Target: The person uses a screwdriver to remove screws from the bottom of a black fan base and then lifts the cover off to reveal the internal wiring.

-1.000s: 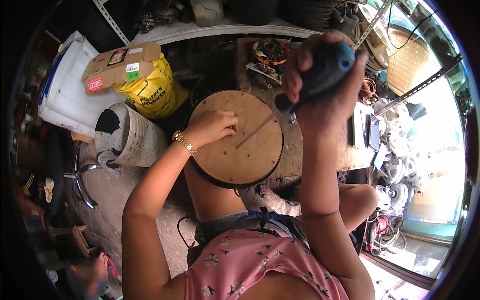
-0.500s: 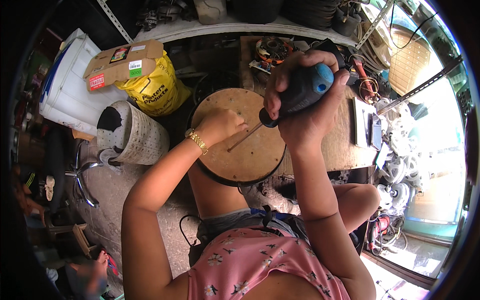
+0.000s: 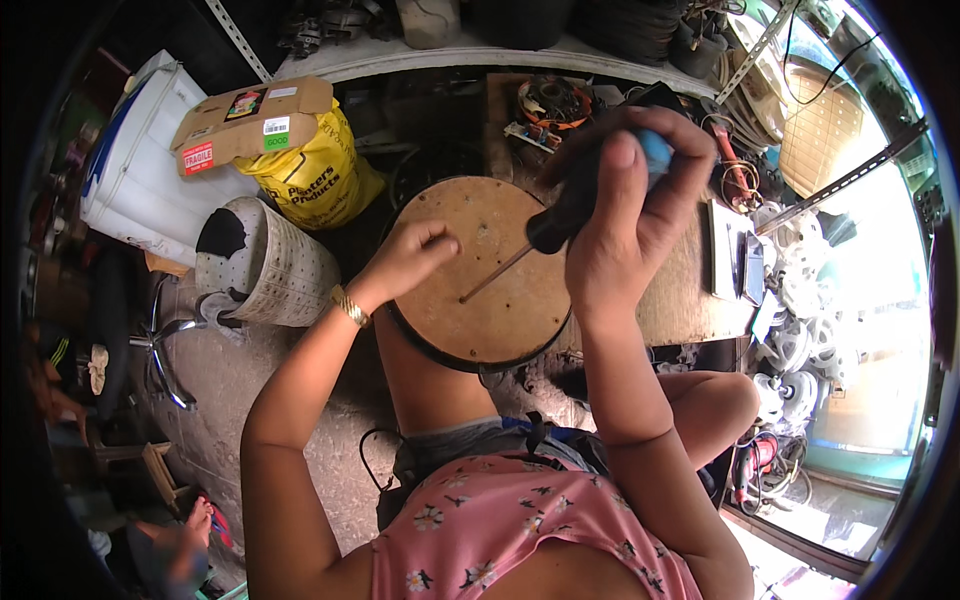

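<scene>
A round wooden board (image 3: 480, 320) with small holes and a dark rim lies in front of me above my bare thigh. My right hand (image 3: 630, 215) grips a black-and-blue screwdriver-like tool (image 3: 550, 228), its thumb along the handle. The long thin shaft slants down leftward, its tip touching the board left of centre, at a small dark spot. My left hand (image 3: 420, 255), wearing a gold watch, is over the upper left of the board with fingers curled; whether they hold anything is hidden.
A wooden bench (image 3: 665, 310) holds tools, electrical parts (image 3: 540, 115) and flat boxes. Left are a white bin (image 3: 135, 190), yellow bag (image 3: 325, 190) under cardboard, perforated bucket (image 3: 280, 270) and chair base. White reels (image 3: 800, 340) line the right. Another person's limbs (image 3: 170, 535) show at lower left.
The tool has come lower and its handle tilted, with my right hand's grip shifting so the thumb lies along it. My left hand has moved leftward from the board's middle.
</scene>
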Tool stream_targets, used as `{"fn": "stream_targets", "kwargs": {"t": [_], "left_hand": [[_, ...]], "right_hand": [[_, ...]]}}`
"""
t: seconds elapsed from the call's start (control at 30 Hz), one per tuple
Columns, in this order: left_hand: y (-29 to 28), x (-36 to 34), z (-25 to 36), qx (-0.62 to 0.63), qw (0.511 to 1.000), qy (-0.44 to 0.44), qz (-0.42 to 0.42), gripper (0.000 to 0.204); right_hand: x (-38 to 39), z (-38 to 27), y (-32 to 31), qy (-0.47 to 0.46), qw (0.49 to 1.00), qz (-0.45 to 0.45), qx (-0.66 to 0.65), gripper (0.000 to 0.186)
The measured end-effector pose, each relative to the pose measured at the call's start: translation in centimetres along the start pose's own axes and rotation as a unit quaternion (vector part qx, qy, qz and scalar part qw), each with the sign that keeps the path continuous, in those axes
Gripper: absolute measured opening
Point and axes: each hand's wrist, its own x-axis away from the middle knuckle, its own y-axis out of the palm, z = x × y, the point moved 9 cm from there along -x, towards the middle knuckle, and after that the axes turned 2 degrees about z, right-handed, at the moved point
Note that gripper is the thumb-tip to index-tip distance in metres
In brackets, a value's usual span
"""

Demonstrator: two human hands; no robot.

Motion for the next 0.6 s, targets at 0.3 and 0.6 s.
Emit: {"fn": "stream_targets", "kwargs": {"t": [0.3,0.6], "left_hand": [[3.2,3.4,4.5,-0.279,0.936,0.204,-0.064,0.015],[1.7,2.2,2.6,-0.079,0.995,0.059,-0.011,0.018]], "right_hand": [[1.5,-1.0,1.1,-0.039,0.992,-0.022,-0.121,0.042],[0.1,1.8,3.4,0.162,0.771,-0.277,-0.551,0.045]]}}
